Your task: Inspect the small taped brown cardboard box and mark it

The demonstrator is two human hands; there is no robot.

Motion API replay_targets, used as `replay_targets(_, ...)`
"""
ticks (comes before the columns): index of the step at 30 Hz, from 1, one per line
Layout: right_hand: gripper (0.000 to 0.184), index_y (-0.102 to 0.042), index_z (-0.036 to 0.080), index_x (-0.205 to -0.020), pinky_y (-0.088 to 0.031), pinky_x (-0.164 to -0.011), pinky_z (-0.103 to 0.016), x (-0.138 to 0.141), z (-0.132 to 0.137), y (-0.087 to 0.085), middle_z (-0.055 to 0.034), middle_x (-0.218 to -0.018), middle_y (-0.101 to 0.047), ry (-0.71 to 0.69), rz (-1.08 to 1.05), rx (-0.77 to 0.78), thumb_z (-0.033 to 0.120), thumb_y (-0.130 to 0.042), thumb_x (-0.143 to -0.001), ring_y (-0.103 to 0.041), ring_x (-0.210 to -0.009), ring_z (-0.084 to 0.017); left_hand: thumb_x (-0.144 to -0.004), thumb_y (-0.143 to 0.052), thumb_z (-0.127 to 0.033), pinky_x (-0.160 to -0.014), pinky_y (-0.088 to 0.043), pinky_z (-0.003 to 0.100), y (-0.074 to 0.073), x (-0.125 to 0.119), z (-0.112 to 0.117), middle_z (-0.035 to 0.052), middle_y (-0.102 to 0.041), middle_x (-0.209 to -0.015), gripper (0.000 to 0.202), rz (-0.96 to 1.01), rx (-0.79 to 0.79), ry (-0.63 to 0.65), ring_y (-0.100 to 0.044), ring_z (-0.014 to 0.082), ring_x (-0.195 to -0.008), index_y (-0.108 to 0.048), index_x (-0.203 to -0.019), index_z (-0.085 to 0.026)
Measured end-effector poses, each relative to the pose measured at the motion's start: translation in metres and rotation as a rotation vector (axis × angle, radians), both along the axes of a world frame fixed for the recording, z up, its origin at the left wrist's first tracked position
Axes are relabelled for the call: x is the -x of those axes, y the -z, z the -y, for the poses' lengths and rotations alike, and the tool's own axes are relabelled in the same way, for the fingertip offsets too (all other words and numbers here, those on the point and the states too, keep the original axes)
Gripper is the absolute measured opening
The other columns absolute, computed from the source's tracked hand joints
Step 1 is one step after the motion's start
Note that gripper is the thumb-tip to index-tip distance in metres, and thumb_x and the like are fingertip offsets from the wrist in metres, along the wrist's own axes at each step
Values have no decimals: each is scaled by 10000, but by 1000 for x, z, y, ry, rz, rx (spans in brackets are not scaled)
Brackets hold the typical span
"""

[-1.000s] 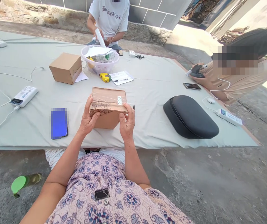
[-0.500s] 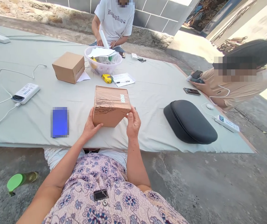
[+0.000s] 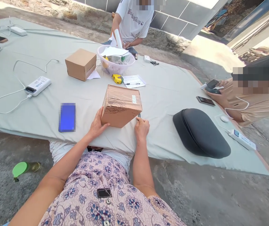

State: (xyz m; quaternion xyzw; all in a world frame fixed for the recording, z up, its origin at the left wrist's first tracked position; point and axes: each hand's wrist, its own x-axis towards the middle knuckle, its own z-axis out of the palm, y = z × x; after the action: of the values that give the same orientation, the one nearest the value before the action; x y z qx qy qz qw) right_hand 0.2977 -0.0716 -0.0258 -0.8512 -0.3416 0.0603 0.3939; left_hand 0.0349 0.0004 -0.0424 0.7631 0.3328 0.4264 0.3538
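A brown cardboard box (image 3: pixel 122 108) with black scribbled lines and a small white-and-green patterned strip on top stands tilted before me on the cloth-covered table. My left hand (image 3: pixel 98 126) grips its left lower side, thumb along the front face. Just off the box's right lower corner, my right hand (image 3: pixel 142 127) is closed, low over the cloth. A thin dark pen-like object (image 3: pixel 138 115) sticks out past its fingers; most of it is hidden. Between the hand and the box a small gap shows.
Behind stand another cardboard box (image 3: pixel 80 65), a basket (image 3: pixel 115 67), a yellow tape measure (image 3: pixel 117 78) and a paper sheet (image 3: pixel 134 81). A black case (image 3: pixel 201 133) lies right; a blurred blue item (image 3: pixel 67 117) and power bank (image 3: pixel 38 86) lie left. Two people sit at the table.
My right hand has left the box's right corner and moved down to the cloth, now closed around a thin dark object. My left hand stays on the box. The whole view has shifted.
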Motion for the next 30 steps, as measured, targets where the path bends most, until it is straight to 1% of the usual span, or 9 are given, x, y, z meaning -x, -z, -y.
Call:
replay_targets(6, 440, -724, 179, -1140, -490, -902, -370, 10, 13, 2, -106, -1055, -677, 21, -198, -254, 342, -420, -867, -606, -950, -204, -885, -648, -338, -1260, -295, 492, 0, -1, 1, 146, -261, -1678, 943, -3, -9, 12, -258, 299, -1565, -67, -1622, -253)
replay_targets(9, 525, -647, 182, -1254, -526, -767, -326, 18, 23, -8, -101, -1065, -697, 19, -317, -380, 458, -394, -886, -656, -853, -172, -892, -638, -348, -1256, -304, 486, 0, -1, 2, 148, -244, -1684, 937, -6, -8, 18, -255, 301, -1566, -62, -1623, -248)
replay_targets(11, 536, -611, 214, -1291, -529, -729, -295, 23, 30, -23, -84, -1085, -702, -17, -412, -518, 503, -406, -889, -686, -869, -160, -891, -640, -350, -1252, -312, 479, 0, -1, 2, 146, -240, -1687, 940, -9, -3, 20, -259, 302, -1564, -61, -1624, -247)
replay_targets(14, 455, -622, 249, -1256, -528, -714, -277, 32, 38, -57, -58, -1116, -705, -188, -543, -906, 443, -533, -855, -704, -936, -165, -888, -647, -346, -1251, -316, 471, -1, -1, 2, 142, -245, -1685, 943, -11, 10, 17, -265, 303, -1562, -67, -1625, -248)
replay_targets(17, 452, -609, 294, -1271, -517, -696, -269, 52, 43, -90, -13, -1068, -716, -259, -367, -1051, 277, -643, -820, -708, -914, -157, -880, -657, -339, -1251, -317, 476, -1, -1, 1, 139, -247, -1685, 949, -7, 18, 19, -264, 306, -1562, -75, -1625, -254)
replay_targets(19, 397, -624, 315, -1243, -509, -664, -268, 72, 44, -104, 13, -993, -721, -300, -205, -1124, 254, -652, -851, -709, -861, -155, -874, -664, -329, -1248, -323, 475, 0, -1, 1, 138, -243, -1687, 957, -4, 17, 22, -264, 305, -1562, -76, -1625, -258)
replay_targets(21, 333, -639, 322, -1216, -513, -644, -276, 95, 44, -110, 14, -966, -732, -385, -45, -1145, 254, -636, -890, -707, -828, -159, -874, -661, -317, -1249, -322, 474, 1, -2, 1, 141, -234, -1690, 958, -4, 8, 21, -263, 303, -1563, -69, -1625, -255)
replay_targets(25, 335, -623, 322, -1264, -576, -780, -343, 131, 42, -107, -27, -1074, -760, -645, 121, -948, 218, -601, -946, -719, -940, -181, -888, -645, -306, -1257, -306, 483, 3, -3, 2, 148, -222, -1694, 948, -6, -9, 8, -249, 298, -1569, -51, -1625, -243)
replay_targets(30, 240, -642, 282, -1201, -593, -853, -397, 145, 36, -101, -47, -1003, -764, -883, 163, -776, 263, -552, -979, -721, -964, -202, -933, -589, -350, -1268, -286, 485, 3, -3, 2, 147, -237, -1689, 873, 17, -23, 31, -242, 286, -1572, -66, -1623, -239)
